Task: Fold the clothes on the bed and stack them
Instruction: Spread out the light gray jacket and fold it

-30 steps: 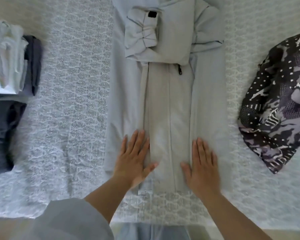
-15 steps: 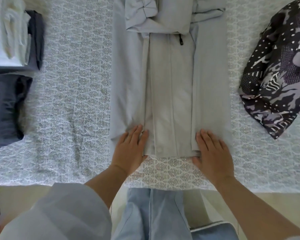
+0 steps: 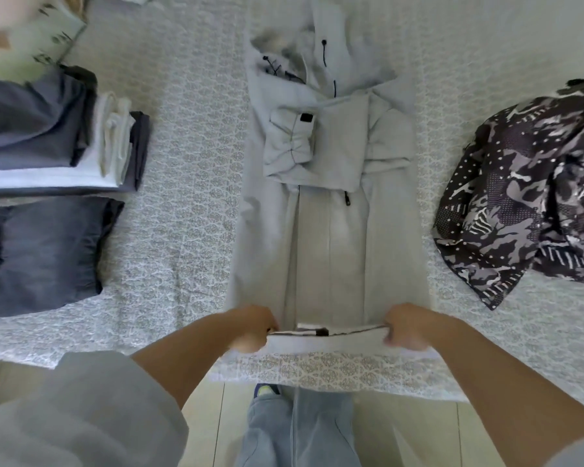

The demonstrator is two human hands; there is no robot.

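With its sides and sleeves already folded inward, the pale grey hooded zip jacket (image 3: pixel 331 237) lies lengthwise down the middle of the white lace-patterned bedspread (image 3: pixel 189 197), hood at the far end, hem at the near edge. Left hand (image 3: pixel 252 328) grips the hem's left corner, fingers curled around the fabric. Right hand (image 3: pixel 407 326) grips the right corner the same way. Hem is lifted off the bed between them, underside showing; both hands somewhat motion-blurred. Left of the jacket, well apart: stack of folded clothes, dark grey and white (image 3: pixel 58 136), with folded dark grey jeans (image 3: pixel 44 254) just nearer. Right of it, apart: crumpled black-and-white patterned garment (image 3: pixel 526 210). Bottom of view: grey sleeve (image 3: pixel 78 416) on the left arm, light blue trousers (image 3: pixel 300 429) over a pale floor.
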